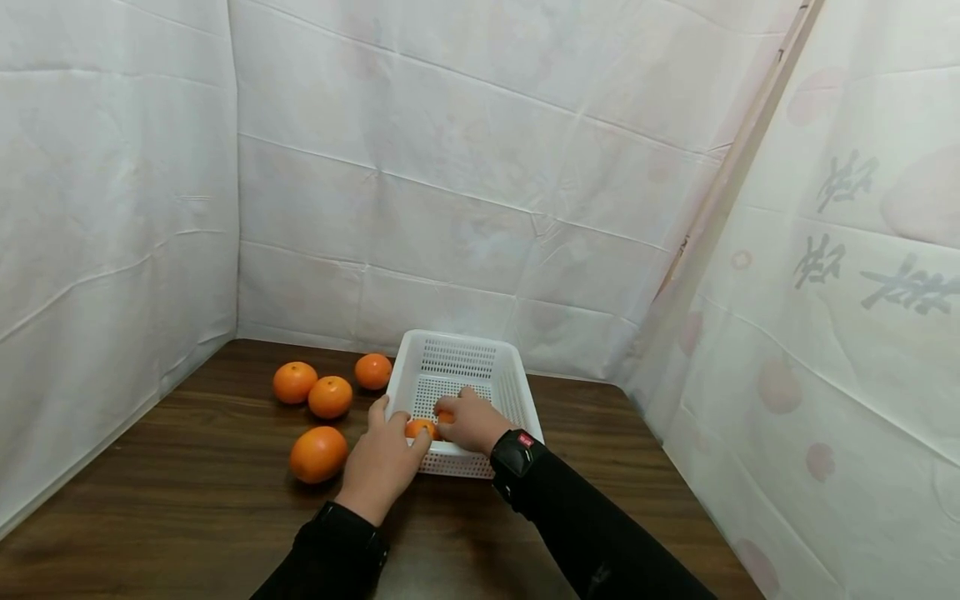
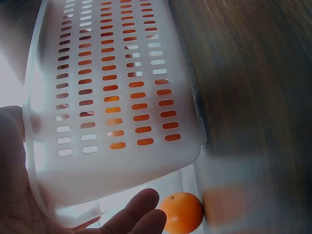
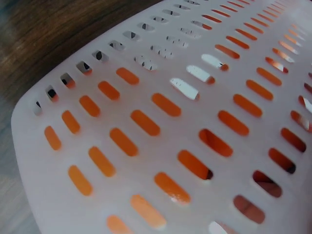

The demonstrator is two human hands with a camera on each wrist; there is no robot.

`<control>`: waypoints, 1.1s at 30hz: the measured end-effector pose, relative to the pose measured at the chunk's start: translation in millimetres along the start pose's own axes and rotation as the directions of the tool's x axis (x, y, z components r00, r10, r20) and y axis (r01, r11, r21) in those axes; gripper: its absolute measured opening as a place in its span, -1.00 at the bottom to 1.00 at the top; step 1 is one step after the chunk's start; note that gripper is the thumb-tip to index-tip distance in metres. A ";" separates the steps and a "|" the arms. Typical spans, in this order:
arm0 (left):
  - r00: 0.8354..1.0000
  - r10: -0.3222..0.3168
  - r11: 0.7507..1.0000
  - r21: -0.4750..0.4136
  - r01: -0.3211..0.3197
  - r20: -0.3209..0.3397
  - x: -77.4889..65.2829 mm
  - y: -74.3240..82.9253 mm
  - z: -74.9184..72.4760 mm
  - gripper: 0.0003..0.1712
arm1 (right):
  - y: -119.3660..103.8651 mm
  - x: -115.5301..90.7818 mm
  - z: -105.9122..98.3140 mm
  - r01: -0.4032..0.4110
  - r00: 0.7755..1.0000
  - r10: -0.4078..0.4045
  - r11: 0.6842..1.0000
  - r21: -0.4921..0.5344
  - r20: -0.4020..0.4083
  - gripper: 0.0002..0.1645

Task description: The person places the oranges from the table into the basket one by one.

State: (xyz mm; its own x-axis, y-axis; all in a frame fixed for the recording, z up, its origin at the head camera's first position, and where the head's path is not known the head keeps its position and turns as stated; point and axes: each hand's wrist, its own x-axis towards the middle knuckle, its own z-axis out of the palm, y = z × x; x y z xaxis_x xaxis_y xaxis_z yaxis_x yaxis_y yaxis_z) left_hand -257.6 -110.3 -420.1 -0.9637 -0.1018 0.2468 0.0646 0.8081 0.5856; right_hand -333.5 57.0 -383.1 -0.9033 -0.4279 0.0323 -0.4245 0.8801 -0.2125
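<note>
A white plastic basket (image 1: 465, 460) with slotted walls stands on the table, two oranges near its front wall. My left hand (image 1: 384, 458) grips the basket's front left corner, its thumb near the front rim and its fingers along the left side. In the left wrist view, its fingers (image 2: 139, 214) come round the corner below the rim. One orange (image 1: 422, 429) lies just inside that corner. My right hand (image 1: 474, 421) reaches over the front rim and holds the other orange (image 1: 446, 417) low in the basket. Through the slots in the right wrist view, orange skin (image 3: 145, 122) shows.
Left of the basket, several oranges lie on the dark wooden table (image 1: 187, 467): one orange (image 1: 318, 455) near my left hand, a touching pair (image 1: 330, 397) farther back, and another orange (image 1: 372, 372) beside the basket's left wall. White sheeting (image 1: 450, 208) closes off the back and sides.
</note>
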 end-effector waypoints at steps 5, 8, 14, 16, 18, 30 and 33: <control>1.000 -0.004 1.000 0.006 0.004 0.005 0.2 0.6 -0.5 -0.32 | -2.3 2.2 -2.6 -0.002 0.999 0.003 1.000 -0.024 0.037 -0.61; 1.000 0.000 1.000 0.007 0.000 0.007 0.3 0.8 -1.2 -0.33 | -3.3 3.2 -4.0 -0.009 0.998 0.012 0.999 -0.045 0.063 -0.57; 1.000 -0.002 1.000 0.015 0.002 0.017 1.1 1.7 -2.7 -0.31 | -3.5 6.5 -5.0 -0.018 0.997 0.025 0.996 -0.087 0.076 -0.57; 1.000 -0.004 1.000 0.017 0.004 0.018 1.6 1.9 -2.9 -0.31 | -4.2 7.1 -5.9 -0.021 0.996 0.029 0.996 -0.091 0.080 -0.58; 1.000 -0.004 1.000 0.017 0.003 0.016 1.9 1.8 -2.7 -0.31 | -5.7 6.8 -7.5 -0.024 0.995 0.032 0.995 -0.095 0.089 -0.57; 1.000 -0.007 1.000 0.009 0.007 0.013 2.0 -0.6 -0.4 -0.33 | -9.9 4.7 -13.6 -0.002 0.991 0.019 0.992 -0.129 0.131 -0.54; 1.000 -0.007 1.000 0.007 0.007 0.016 1.9 -0.5 -0.1 -0.33 | -9.2 5.4 -13.3 0.000 0.990 0.019 0.991 -0.135 0.139 -0.52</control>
State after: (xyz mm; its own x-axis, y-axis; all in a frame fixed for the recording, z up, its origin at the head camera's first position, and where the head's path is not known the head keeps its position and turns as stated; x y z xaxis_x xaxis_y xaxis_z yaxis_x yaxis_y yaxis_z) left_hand -259.5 -111.0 -419.7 -0.9683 -0.0976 0.2301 0.0564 0.8115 0.5816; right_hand -335.4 49.3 -367.9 -0.8935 -0.4358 -0.1082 -0.4293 0.8997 -0.0787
